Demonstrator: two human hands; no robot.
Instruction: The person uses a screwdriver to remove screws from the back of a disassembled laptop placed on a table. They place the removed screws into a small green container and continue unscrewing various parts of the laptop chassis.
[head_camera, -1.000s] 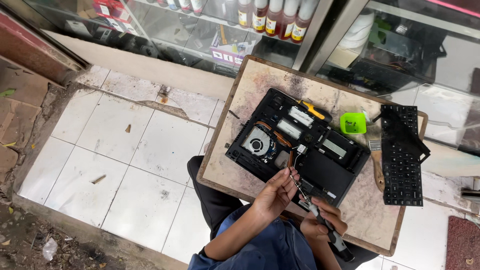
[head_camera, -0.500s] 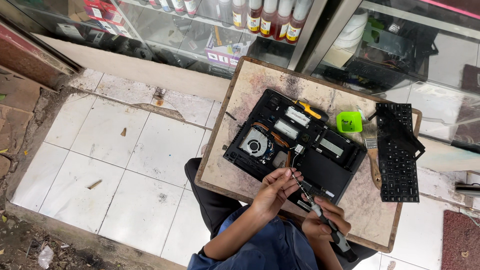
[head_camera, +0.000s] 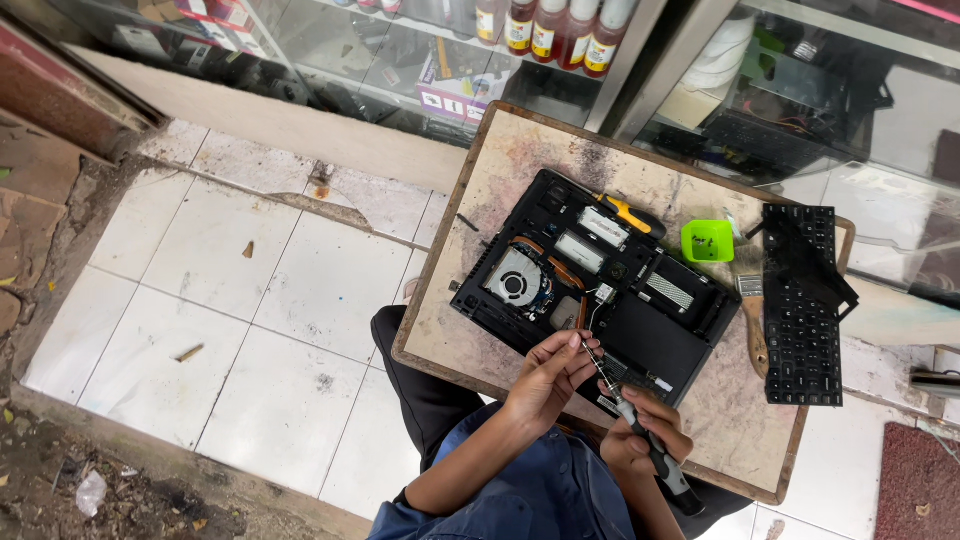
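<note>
head view: the right hand (head_camera: 645, 432) is closed in a fist round the handle of a screwdriver (head_camera: 640, 440), whose thin shaft slants up toward 11 o'clock. the left hand (head_camera: 545, 375) is half curled, its fingertips (head_camera: 578, 345) pinched at the shaft near its tip; whether they also hold a screw is too small to tell. the tip sits at the near edge of an opened black laptop (head_camera: 600, 285), lying base-up on a worn wooden table (head_camera: 500, 190), its round cooling fan (head_camera: 515, 282) at 9 o'clock within the shell. at 2 o'clock from the laptop stands a small green tray (head_camera: 708, 240). at 3 o'clock lie a paintbrush (head_camera: 752, 300) and a detached black keyboard (head_camera: 803, 300), just beside each other. a yellow-handled tool (head_camera: 632, 212) rests at the laptop's far edge.
</note>
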